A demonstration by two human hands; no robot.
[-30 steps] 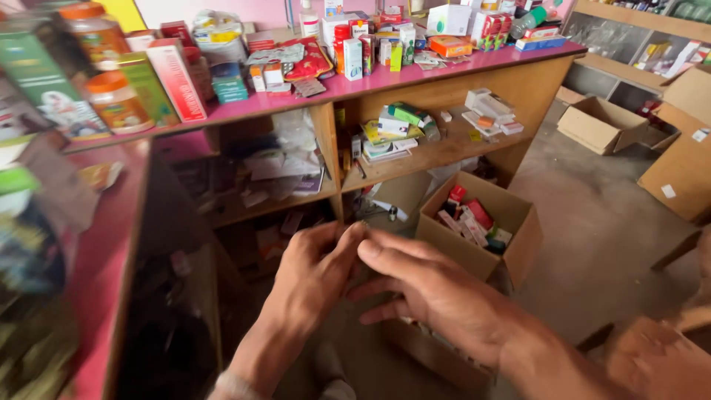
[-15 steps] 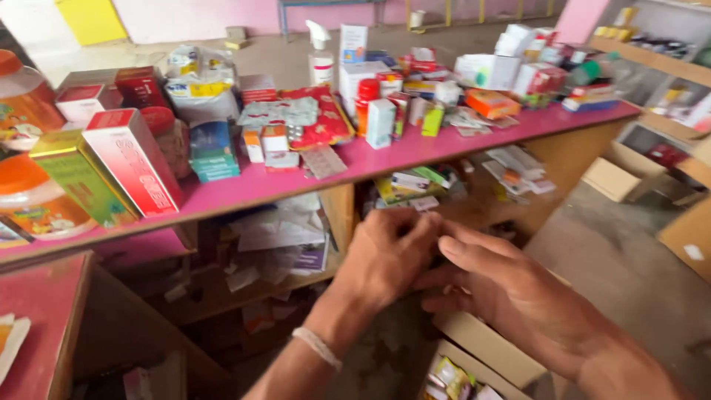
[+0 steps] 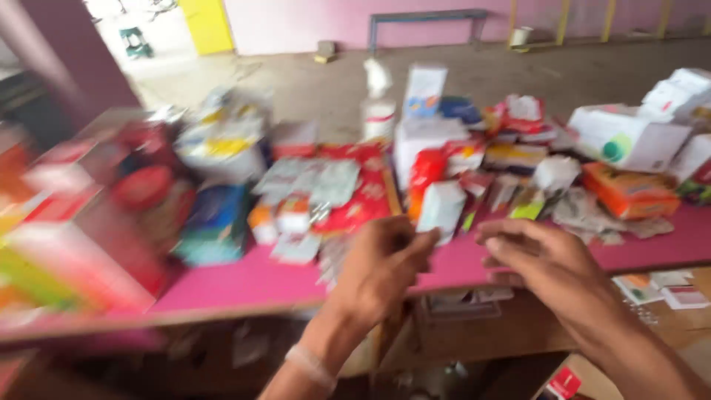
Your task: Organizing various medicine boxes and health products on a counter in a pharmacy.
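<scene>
glossy pink counter (image 3: 244, 285) under both hands (image 3: 381, 270), cardboard boxes (image 3: 444, 207) near.

view: my head has lifted; a second ago I looked down at the lower shelves and floor boxes, now at the top of the pink desk (image 3: 244, 285)
left hand (image 3: 381, 270): risen from below the desk edge to its front rim; fingers curled, holding nothing
right hand (image 3: 544, 267): risen with it to the rim; no longer touching my left, now just apart
small white box (image 3: 442, 210): now just beyond my left fingertips
sharpness: now blurred
</scene>
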